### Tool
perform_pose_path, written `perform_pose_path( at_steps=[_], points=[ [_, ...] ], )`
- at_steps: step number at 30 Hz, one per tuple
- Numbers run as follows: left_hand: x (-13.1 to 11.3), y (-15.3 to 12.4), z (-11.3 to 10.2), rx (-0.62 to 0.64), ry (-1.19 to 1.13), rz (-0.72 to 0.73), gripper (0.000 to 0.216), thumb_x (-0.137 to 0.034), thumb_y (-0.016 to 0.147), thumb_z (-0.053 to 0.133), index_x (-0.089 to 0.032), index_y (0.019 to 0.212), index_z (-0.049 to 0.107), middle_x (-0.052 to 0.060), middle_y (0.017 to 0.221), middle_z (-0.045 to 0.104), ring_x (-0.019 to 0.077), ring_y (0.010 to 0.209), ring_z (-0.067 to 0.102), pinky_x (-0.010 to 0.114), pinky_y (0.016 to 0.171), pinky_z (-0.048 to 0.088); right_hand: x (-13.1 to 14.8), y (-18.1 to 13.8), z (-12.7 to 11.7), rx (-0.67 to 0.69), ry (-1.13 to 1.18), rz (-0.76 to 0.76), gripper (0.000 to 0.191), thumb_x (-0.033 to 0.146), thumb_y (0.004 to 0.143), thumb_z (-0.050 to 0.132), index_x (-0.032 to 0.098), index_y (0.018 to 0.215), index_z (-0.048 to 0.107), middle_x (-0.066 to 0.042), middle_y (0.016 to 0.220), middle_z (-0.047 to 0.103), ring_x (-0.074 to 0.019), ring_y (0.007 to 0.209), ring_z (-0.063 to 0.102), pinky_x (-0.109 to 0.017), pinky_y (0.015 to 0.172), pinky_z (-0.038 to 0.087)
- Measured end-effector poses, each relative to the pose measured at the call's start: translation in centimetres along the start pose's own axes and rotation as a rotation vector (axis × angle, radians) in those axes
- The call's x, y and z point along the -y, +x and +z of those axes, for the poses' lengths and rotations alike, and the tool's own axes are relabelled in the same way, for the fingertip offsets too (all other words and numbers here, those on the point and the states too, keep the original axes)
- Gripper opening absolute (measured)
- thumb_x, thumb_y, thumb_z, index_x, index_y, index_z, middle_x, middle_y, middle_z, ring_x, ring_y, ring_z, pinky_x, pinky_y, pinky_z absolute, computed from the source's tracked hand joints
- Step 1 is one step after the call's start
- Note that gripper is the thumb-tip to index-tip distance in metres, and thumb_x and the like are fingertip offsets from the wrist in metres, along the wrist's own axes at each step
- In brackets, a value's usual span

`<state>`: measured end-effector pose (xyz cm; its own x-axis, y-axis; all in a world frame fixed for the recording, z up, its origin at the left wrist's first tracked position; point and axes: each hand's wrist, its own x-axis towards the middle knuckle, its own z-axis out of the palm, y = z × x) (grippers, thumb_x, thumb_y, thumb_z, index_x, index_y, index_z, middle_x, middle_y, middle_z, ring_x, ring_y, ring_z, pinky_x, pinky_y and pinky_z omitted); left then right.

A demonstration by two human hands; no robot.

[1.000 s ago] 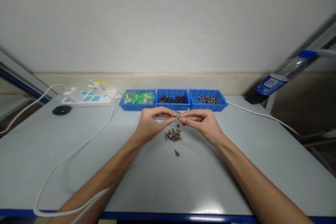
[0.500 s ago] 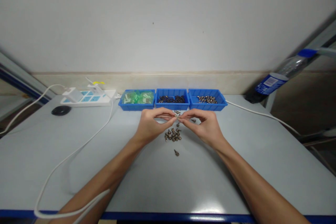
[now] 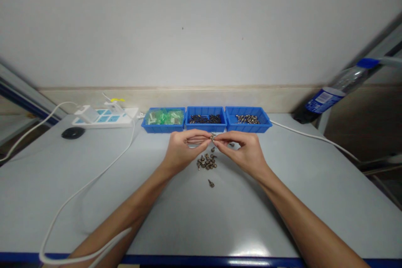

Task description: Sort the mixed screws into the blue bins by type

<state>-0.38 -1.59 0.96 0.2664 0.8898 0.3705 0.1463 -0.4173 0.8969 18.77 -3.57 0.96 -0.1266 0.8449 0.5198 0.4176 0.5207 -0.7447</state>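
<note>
My left hand (image 3: 184,149) and my right hand (image 3: 244,150) meet fingertip to fingertip over the middle of the table. Between their pinched thumbs and forefingers is a small metal screw (image 3: 212,138), mostly covered by the fingers. Just below the hands lies a pile of bronze-coloured screws (image 3: 206,162), which seem to have nuts or washers on them. One single screw (image 3: 211,184) rests nearer to me. A few more lie loose around and behind my fingertips.
Three blue bins stand along the wall: a left bin (image 3: 163,129) with green plastic bags, a middle bin (image 3: 205,127) with dark screws, a right bin (image 3: 249,127) with shiny fittings. Leftward are a power strip (image 3: 125,122), a black mouse (image 3: 73,132) and white cable; rightward, a bottle (image 3: 326,98).
Both hands stay almost in place. The fingertips have shifted slightly, and more of the small metal screw shows between them. The pile on the table looks the same.
</note>
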Motion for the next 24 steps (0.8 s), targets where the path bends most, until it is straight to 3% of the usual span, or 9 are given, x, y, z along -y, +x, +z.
perform_pose_path(
  at_steps=[10, 18, 24],
  points=[
    [0.6, 0.3, -0.33, 0.099, -0.252, -0.21, 0.021, -0.026, 0.074, 0.081, -0.015, 0.09, 0.076, 0.009, 0.091, 0.079, 0.0221, 0.085, 0.076, 0.031, 0.082, 0.065, 0.08, 0.62, -0.74, 0.148, 0.422, 0.328, 0.015, 0.032, 0.075, 0.078, 0.021, 0.086, 0.08, -0.008, 0.084, 0.079, -0.0191, 0.074, 0.074, -0.033, 0.071, 0.062],
    [0.15, 0.39, -0.29, 0.115, -0.308, -0.335, 0.025, -0.027, 0.07, 0.084, -0.011, 0.087, 0.076, 0.01, 0.085, 0.079, 0.0224, 0.081, 0.077, 0.03, 0.08, 0.064, 0.05, 0.68, -0.9, 0.17, 0.396, 0.422, 0.024, 0.038, 0.07, 0.081, 0.016, 0.081, 0.08, -0.008, 0.073, 0.076, -0.0156, 0.061, 0.068, -0.029, 0.061, 0.058],
    [0.26, 0.19, -0.07, 0.073, -0.302, -0.334, 0.029, -0.026, 0.066, 0.086, -0.009, 0.088, 0.075, 0.01, 0.082, 0.078, 0.0218, 0.077, 0.077, 0.026, 0.073, 0.064, -0.16, 0.63, -0.71, 0.193, 0.43, 0.46, 0.024, 0.037, 0.068, 0.083, 0.017, 0.082, 0.081, -0.006, 0.067, 0.073, -0.0144, 0.059, 0.065, -0.029, 0.061, 0.056]
  ],
)
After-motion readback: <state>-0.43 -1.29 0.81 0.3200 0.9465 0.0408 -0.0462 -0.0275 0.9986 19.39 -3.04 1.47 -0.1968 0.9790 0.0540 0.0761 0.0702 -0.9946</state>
